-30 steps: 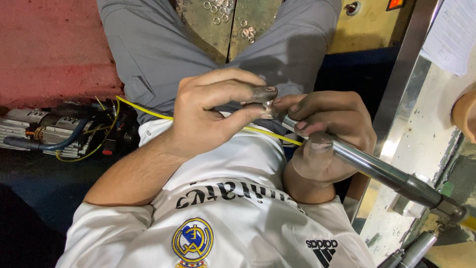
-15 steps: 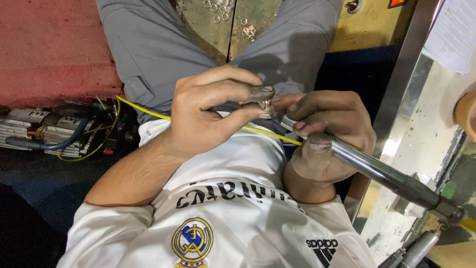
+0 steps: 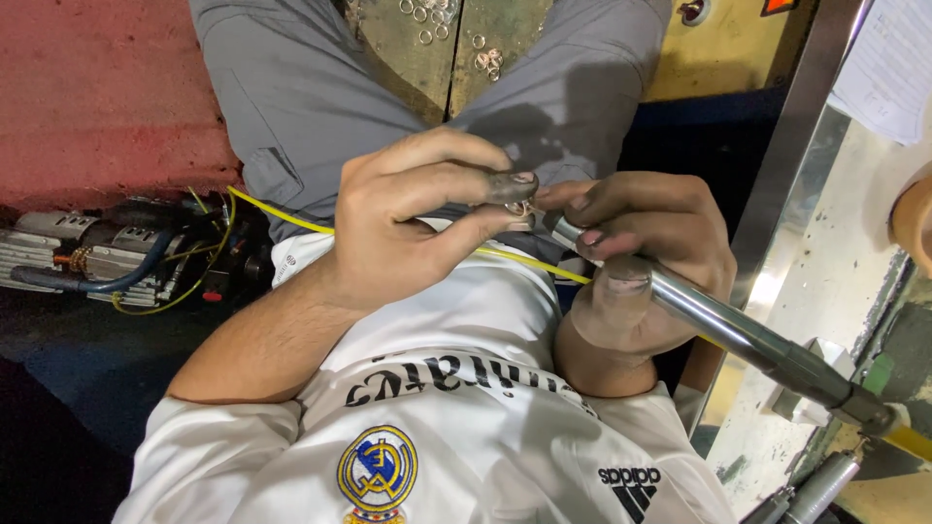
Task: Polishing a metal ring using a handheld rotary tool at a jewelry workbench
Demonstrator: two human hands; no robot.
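My left hand point(image 3: 417, 218) pinches a small metal ring point(image 3: 521, 208) between thumb and forefinger, held in front of my white shirt. My right hand point(image 3: 641, 262) is wrapped around a shiny steel rod-shaped tool point(image 3: 748, 340) that runs down to the right. The tool's tip point(image 3: 561, 231) sits right against the ring and my left fingertips. A thin yellow cable point(image 3: 282, 215) passes behind both hands and across my lap.
Several small metal rings point(image 3: 437, 19) lie on a worn metal plate between my grey-trousered legs. A valve block with hoses and wires point(image 3: 107, 252) sits at left below a red surface point(image 3: 97, 87). A steel post point(image 3: 796, 146), papers point(image 3: 888, 58) and a second handpiece point(image 3: 815, 490) stand at right.
My left fingertips have closed a little tighter on the ring at the tool tip. The right hand and tool have barely moved.
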